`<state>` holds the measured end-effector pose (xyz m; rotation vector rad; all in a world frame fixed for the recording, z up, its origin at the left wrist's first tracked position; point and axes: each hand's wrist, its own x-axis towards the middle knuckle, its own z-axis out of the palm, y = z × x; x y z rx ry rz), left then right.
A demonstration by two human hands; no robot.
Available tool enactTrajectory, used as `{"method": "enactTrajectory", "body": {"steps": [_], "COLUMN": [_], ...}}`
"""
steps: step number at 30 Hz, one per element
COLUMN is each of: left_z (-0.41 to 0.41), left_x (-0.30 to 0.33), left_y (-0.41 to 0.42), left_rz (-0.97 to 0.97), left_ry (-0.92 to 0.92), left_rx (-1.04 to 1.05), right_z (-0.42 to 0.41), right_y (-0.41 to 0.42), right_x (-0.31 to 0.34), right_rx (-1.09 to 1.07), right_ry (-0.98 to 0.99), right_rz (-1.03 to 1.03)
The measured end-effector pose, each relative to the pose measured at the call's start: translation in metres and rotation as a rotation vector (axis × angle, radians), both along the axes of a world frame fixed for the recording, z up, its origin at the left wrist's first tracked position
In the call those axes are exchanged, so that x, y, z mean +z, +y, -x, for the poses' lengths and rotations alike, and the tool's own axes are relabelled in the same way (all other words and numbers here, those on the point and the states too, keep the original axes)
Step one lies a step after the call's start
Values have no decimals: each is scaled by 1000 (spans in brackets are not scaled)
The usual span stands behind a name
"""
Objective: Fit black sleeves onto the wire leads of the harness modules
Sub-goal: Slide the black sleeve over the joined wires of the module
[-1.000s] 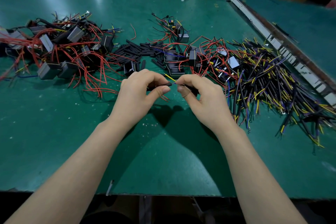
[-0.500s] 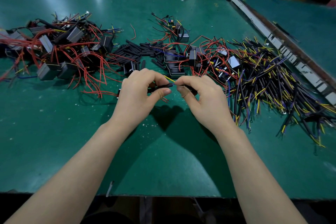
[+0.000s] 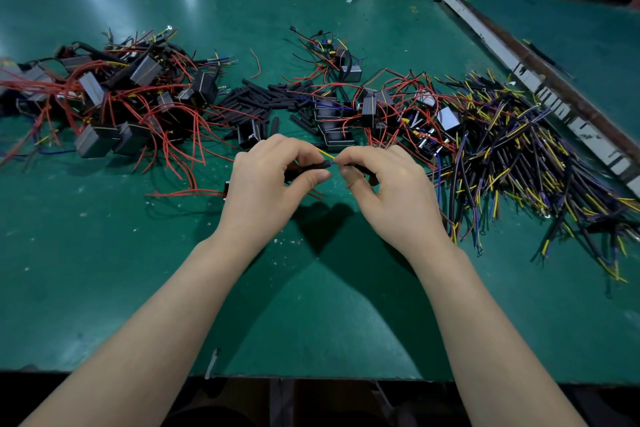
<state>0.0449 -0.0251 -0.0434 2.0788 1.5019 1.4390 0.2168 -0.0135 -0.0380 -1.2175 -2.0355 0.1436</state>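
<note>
A green table fills the view, and a second one lies at the far right beyond a metal rail. On the right, a wide heap of dark leads with yellow and purple ends spreads toward the near right. On the left sits a tangle of grey modules with red wires. Behind the hands, a pile of loose black sleeves lies between that tangle and a smaller cluster of modules in the middle.

Both forearms reach in from the near edge and meet at the centre, above the table. The left hand has its fingers curled, thumb and forefinger pinching a black sleeve. The sleeve's long axis runs roughly left to right, its open end pointing right toward the other hand. The right hand is curled too, pinching a lead whose tip sits at the sleeve's mouth; a yellow wire shows just above the gap.

The left end of the sleeve is hidden inside the left fingers. A dark piece under the right fingers cannot be made out. A small connector peeps out at the left hand's outer edge.
</note>
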Motion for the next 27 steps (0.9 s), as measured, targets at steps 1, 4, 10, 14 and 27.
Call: {"method": "enactTrajectory", "body": {"steps": [1, 4, 10, 14, 27], "left_z": [0, 0, 2, 2, 4], "left_x": [0, -2, -3, -3, -6], "left_y": [0, 1, 3, 3, 7], "left_rz": [-2, -10, -22, -54, -135], "left_ry": [-8, -26, -31, -3, 125], "left_rx": [-1, -4, -16, -18, -25], "right_z": [1, 2, 4, 3, 4], "right_y": [0, -1, 0, 0, 0], "right_x": [0, -1, -2, -2, 0], "right_rx": [-2, 5, 2, 6, 97], "right_ry": [19, 70, 92, 81, 161], "right_rz": [8, 16, 19, 34, 138]}}
